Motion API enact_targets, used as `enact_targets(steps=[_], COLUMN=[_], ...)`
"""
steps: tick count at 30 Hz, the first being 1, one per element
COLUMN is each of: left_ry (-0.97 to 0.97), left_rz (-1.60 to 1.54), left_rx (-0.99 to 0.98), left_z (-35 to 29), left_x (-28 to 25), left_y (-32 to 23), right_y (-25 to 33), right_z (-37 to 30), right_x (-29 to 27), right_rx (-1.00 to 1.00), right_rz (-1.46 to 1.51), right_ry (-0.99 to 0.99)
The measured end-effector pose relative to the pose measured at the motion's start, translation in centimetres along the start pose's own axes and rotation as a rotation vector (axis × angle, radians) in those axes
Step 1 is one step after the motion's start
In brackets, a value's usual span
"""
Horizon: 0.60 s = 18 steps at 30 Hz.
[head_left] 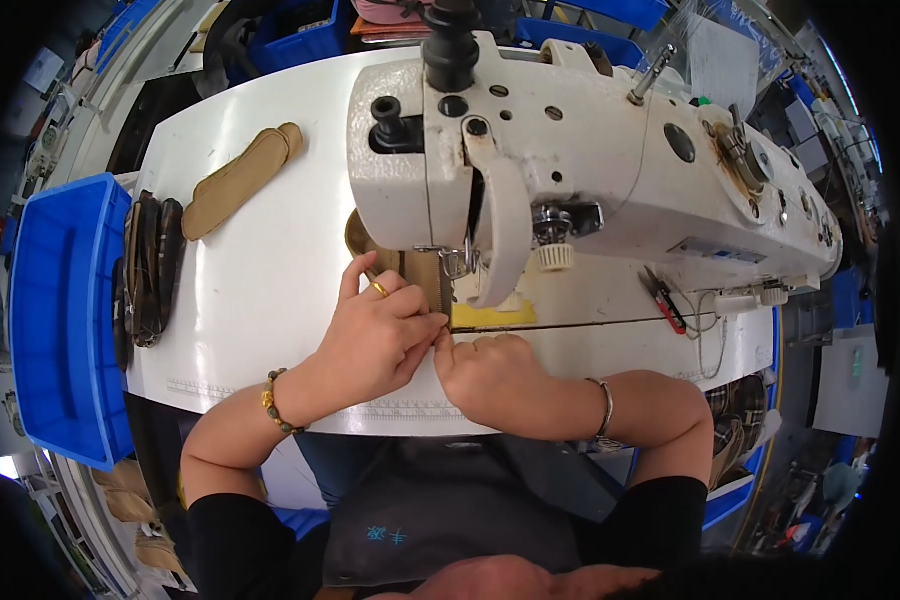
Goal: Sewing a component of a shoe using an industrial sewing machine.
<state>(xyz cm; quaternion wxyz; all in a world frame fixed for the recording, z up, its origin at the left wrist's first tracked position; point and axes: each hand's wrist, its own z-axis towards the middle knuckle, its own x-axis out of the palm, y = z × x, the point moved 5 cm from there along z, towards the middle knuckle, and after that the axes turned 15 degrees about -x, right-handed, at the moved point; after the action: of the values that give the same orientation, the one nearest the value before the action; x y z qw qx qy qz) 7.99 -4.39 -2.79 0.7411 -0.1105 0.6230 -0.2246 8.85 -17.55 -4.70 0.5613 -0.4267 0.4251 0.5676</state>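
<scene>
A brown fabric piece (422, 272) lies beneath the needle end of a white sewing machine (590, 150); part of it is hidden by the machine head and my fingers. My left hand (375, 330), wearing a gold ring and a beaded bracelet, has its thumb and fingers pressed together at the fabric's near edge, its little finger raised. Beside it, my right hand (495, 378), with a metal bangle, is curled and pinches the same edge. The two hands' fingertips almost meet, just in front of the presser foot area.
Long tan fabric pieces (240, 185) lie on the white table (260, 310) at the left. Dark plaid pieces (152, 270) are stacked at its left edge, beside a blue bin (65, 320). Red-handled thread snips (664, 302) rest under the machine arm, right of a yellow patch (495, 315).
</scene>
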Motion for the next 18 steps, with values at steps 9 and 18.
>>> enact_targets(steps=[9, 18], left_ry=[-0.073, -0.032], left_rz=[0.066, -0.008], left_rx=[0.017, 0.005], left_z=[2.2, 3.8], left_x=[0.2, -0.7], left_y=[1.0, 1.8], right_y=[-2.0, -3.5], right_z=[0.6, 0.6], right_x=[0.8, 1.9], right_rx=[0.060, 0.092], right_rz=[-0.138, -0.293], right_ry=[-0.043, 0.057])
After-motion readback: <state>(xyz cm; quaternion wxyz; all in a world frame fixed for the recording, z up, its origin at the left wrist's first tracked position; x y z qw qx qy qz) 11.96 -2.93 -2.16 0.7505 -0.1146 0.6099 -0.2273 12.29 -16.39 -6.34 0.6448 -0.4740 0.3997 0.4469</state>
